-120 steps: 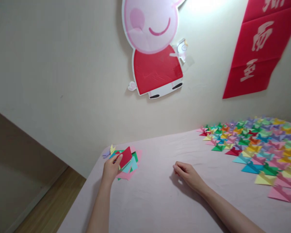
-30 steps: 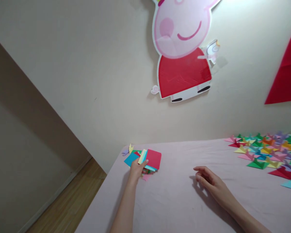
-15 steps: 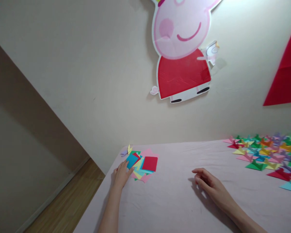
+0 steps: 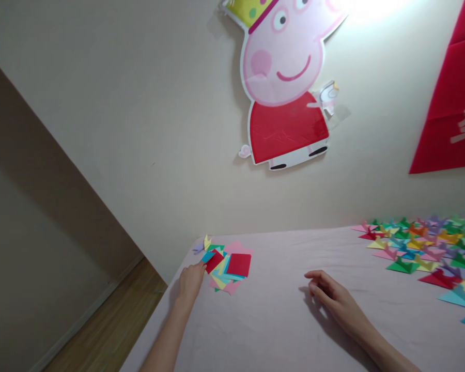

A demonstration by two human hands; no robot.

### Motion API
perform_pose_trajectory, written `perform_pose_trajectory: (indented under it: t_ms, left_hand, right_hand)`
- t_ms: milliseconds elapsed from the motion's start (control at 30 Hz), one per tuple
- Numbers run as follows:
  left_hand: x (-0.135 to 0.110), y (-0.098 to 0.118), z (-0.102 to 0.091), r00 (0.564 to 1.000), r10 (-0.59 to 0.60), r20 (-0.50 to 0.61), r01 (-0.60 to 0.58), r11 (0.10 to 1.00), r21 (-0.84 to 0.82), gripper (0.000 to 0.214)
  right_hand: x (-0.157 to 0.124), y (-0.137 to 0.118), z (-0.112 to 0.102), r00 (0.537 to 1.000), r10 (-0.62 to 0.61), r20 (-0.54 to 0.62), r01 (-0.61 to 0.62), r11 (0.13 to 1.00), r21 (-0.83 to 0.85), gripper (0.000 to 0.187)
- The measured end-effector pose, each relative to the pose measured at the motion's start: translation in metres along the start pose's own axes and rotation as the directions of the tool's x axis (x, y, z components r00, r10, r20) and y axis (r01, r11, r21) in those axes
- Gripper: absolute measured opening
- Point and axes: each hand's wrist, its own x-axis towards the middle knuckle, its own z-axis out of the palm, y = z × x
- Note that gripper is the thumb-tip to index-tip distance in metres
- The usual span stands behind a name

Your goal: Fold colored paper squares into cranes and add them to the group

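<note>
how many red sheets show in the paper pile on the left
2 show: one red sheet on the right of the pile, the other beside the blue sheet at the left hand. More may be hidden underneath.

Pig cutout (image 4: pixel 287 129) on the wall (image 4: pixel 170 129), above the far edge of the worktop (image 4: pixel 263 320); red banner (image 4: pixel 445 106) to its right, partly in view. Folded papers (image 4: pixel 420 244) near the far edge, toward the right. Wooden floor (image 4: pixel 116 315) beyond the left edge.

Free across desk (image 4: pixel 271 315) between paper squares (image 4: pixel 238 265) and right hand (image 4: pixel 330 295). Blocked by wall (image 4: pixel 170 191) behind, folded papers (image 4: pixel 403 266) rightward.
</note>
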Motion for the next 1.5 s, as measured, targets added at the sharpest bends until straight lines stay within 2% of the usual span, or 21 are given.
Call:
perform_pose_trajectory:
  t_ms: [200, 367, 600, 800, 933, 1100, 1200, 1300, 1400, 1500]
  left_hand:
    - [-0.005, -0.003, -0.002, 1.0, -0.011, -0.017, 0.011, 1.0, 0.01, 0.025]
    - [-0.01, 0.013, -0.007, 0.999, 0.009, -0.047, -0.01, 1.0, -0.018, 0.022]
    - [-0.022, 0.051, -0.018, 0.995, 0.092, -0.05, -0.096, 0.993, -0.076, 0.013]
    - [-0.041, 0.08, -0.02, 0.987, 0.152, -0.054, -0.158, 0.978, -0.135, 0.019]
    - [-0.058, 0.099, -0.02, 0.98, 0.19, -0.065, -0.199, 0.962, -0.187, 0.019]
    - [-0.099, 0.151, -0.024, 0.942, 0.33, -0.054, -0.333, 0.908, -0.253, 0.012]
    - [-0.131, 0.188, -0.027, 0.905, 0.42, -0.059, -0.418, 0.86, -0.294, 0.014]
    - [-0.162, 0.213, -0.029, 0.86, 0.506, -0.07, -0.497, 0.799, -0.339, 0.016]
    - [-0.183, 0.224, -0.029, 0.787, 0.608, -0.102, -0.59, 0.695, -0.41, 0.02]
    - [-0.193, 0.224, -0.029, 0.764, 0.636, -0.109, -0.61, 0.656, -0.444, 0.019]
  right_hand:
    - [0.0, -0.003, 0.001, 1.0, 0.003, -0.001, -0.003, 1.0, 0.017, 0.037]
    - [-0.001, -0.007, 0.001, 1.0, 0.004, -0.023, -0.004, 1.0, 0.016, 0.037]
    - [-0.016, -0.014, -0.011, 0.998, -0.027, 0.052, 0.03, 0.998, -0.054, 0.034]
    - [-0.042, -0.02, -0.029, 0.993, -0.056, 0.102, 0.076, 0.976, -0.204, 0.032]
    - [-0.06, -0.024, -0.038, 0.991, -0.061, 0.115, 0.088, 0.965, -0.245, 0.031]
    - [-0.078, -0.019, -0.038, 0.985, -0.097, 0.141, 0.14, 0.931, -0.338, 0.027]
    - [-0.081, -0.015, -0.032, 0.967, -0.202, 0.156, 0.253, 0.853, -0.456, 0.024]
    - [-0.08, -0.01, -0.027, 0.886, -0.411, 0.215, 0.454, 0.679, -0.577, 0.035]
    - [-0.08, -0.003, -0.027, 0.813, -0.508, 0.284, 0.538, 0.468, -0.701, 0.045]
    - [-0.084, 0.001, -0.033, 0.79, -0.532, 0.303, 0.525, 0.332, -0.784, 0.037]
